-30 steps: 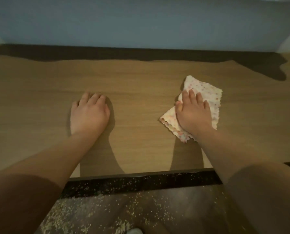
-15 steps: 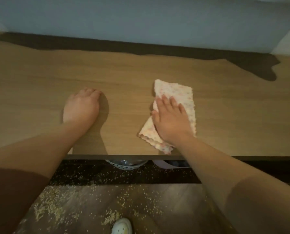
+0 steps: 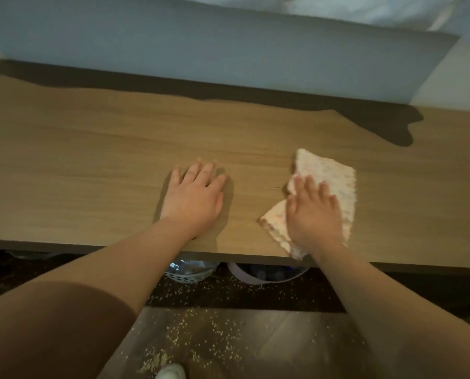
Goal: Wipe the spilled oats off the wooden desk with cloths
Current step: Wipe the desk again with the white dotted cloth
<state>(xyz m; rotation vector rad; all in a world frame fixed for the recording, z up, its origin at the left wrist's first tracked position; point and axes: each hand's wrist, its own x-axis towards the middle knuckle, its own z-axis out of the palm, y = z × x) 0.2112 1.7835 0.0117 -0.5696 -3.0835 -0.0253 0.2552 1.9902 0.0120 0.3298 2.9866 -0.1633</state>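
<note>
A wooden desk (image 3: 91, 165) fills the middle of the view. My right hand (image 3: 314, 212) lies flat with straight fingers on a folded pale cloth with small coloured dots (image 3: 335, 181), pressing it onto the desk near the front edge. One corner of the cloth hangs slightly over that edge. My left hand (image 3: 194, 198) rests palm down on the bare wood, fingers spread, a short way left of the cloth. No oats show on the desk top. Spilled oats (image 3: 201, 329) lie scattered over the floor below the front edge.
A blue-grey wall (image 3: 201, 50) backs the desk. Under the desk stand a white perforated basket (image 3: 188, 273) and a pale round bin (image 3: 266, 274). A white shoe tip (image 3: 170, 372) shows on the dark wooden floor.
The cloth under my right hand has slid toward the desk's front edge, one corner now over it. My left hand stays flat on the wood. The camera tilted further down.
</note>
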